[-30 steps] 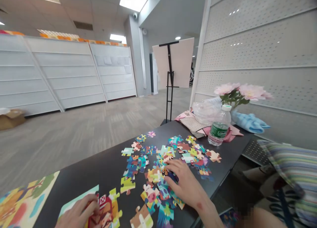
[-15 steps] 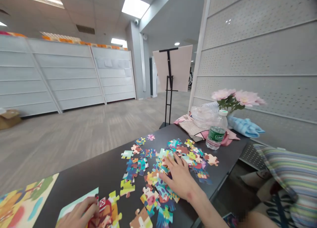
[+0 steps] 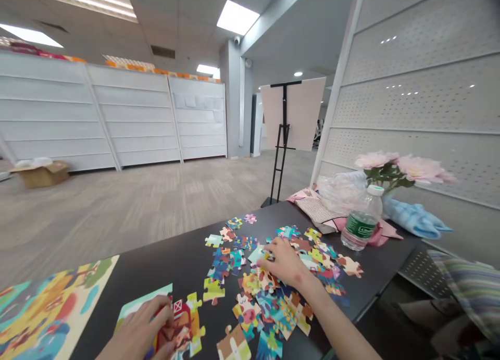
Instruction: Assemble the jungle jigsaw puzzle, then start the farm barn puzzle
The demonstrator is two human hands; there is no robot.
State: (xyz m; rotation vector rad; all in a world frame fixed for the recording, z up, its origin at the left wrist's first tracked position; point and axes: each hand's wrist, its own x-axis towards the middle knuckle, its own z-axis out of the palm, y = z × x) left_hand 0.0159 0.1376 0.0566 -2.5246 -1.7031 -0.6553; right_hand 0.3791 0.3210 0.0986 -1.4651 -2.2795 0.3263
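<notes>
My right hand (image 3: 284,262) reaches into the pile of loose jigsaw pieces (image 3: 281,310), its thumb and forefinger closed at the edge of a pale green puzzle piece (image 3: 257,255). My left hand (image 3: 142,326) rests on a joined puzzle section (image 3: 183,318) with a red barn, thumb and fingers apart; it covers part of that section. Between the hands lie a yellow-green piece (image 3: 213,290) and a brown-and-green piece (image 3: 233,344). A cow-face piece (image 3: 247,309) sits at the pile's near left.
A colourful picture sheet (image 3: 47,308) lies at the left of the dark table (image 3: 156,261). A water bottle (image 3: 361,219), crumpled plastic (image 3: 339,190), pink flowers (image 3: 417,168) and a blue cloth (image 3: 416,216) stand at the right end. An easel (image 3: 283,141) is beyond.
My right hand has drawn its spread fingers together at the pale green piece. Some pieces beneath it have shifted, uncovering a brown one. The view has turned slightly left.
</notes>
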